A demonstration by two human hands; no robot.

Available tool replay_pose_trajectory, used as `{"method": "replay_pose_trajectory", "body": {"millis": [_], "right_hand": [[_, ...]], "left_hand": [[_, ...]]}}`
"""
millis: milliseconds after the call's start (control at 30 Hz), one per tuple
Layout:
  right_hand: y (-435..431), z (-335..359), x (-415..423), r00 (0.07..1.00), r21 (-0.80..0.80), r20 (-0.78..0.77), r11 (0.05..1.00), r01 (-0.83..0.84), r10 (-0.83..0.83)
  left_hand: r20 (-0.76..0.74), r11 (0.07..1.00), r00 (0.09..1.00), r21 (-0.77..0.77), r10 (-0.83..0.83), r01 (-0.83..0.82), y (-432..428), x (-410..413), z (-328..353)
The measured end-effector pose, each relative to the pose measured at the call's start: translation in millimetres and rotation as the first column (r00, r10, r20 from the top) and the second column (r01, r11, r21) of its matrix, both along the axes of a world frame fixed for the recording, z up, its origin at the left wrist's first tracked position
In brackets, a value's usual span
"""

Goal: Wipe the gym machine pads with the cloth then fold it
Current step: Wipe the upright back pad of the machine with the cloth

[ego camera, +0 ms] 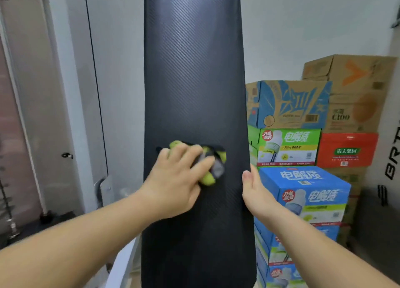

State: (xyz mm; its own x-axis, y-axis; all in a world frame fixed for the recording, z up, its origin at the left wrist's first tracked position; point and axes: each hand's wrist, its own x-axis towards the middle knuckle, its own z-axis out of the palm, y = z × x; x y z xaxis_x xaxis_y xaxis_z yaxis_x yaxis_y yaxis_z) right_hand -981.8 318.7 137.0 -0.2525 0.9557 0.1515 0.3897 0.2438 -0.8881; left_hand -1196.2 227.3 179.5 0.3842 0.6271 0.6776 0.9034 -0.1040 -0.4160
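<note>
Nearest: both bare forearms reach up from the bottom corners.

Left hand (pixel 179 179) lies on the front of the tall black pad with a fine woven-look texture (pixel 194 71). Fingers spread and nearly straight, pressing a bunched green, grey and black cloth (pixel 217 169) flat against the pad. They press on it and do not close round it. The cloth sits a little below the pad's mid-height, slightly right of centre. Green folds stick out above the knuckles and below the fingertips, with a grey patch between. The cloth is blurred.

Right hand (pixel 255 192) clasps the pad's right edge level with the cloth. Thumb rests on the front face; the fingers go round the edge, mostly out of sight.

The pad stands upright, rounded at the top corners, widening slightly downward. Its surface is matt with a soft sheen up the middle.

Left of the pad: pale grey door panels (pixel 69 92) with a metal handle (pixel 101 186).

Behind: plain white wall (pixel 303 28).

Right, against the wall, stacked cartons, all closed, contents unseen:
- blue carton printed with a bottle (pixel 303 192), nearest, more blue ones beneath it
- green carton (pixel 287 147) above it
- red carton (pixel 346 150) beside the green one
- brown carton with blue print (pixel 287 103) on the green one
- plain brown cardboard cartons (pixel 350 82) topmost and farthest back
</note>
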Motion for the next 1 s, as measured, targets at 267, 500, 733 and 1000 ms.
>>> {"method": "replay_pose_trajectory", "body": {"millis": [267, 500, 733, 1000], "right_hand": [[13, -3, 1, 0.999, 0.025, -0.032, 0.999, -0.025, 0.025], [14, -1, 0, 0.999, 0.08, -0.048, 0.997, 0.021, -0.017], [-33, -34, 62, 0.993, -0.18, 0.076, 0.978, 0.103, -0.091], [-53, -29, 29, 0.993, -0.003, 0.111, 0.999, 0.048, -0.047]], "left_hand": [[0.191, 0.937, 0.949, 0.2, 0.25, -0.287, 76, 25, 119], [-0.021, 0.999, 0.999, 0.02, 0.035, -0.035, 89, 102, 32], [-0.195, 0.958, 0.959, -0.244, -0.204, 0.154, 14, 69, -66], [0.275, 0.971, 0.949, 0.13, 0.157, -0.199, 5, -18, 9]]}}
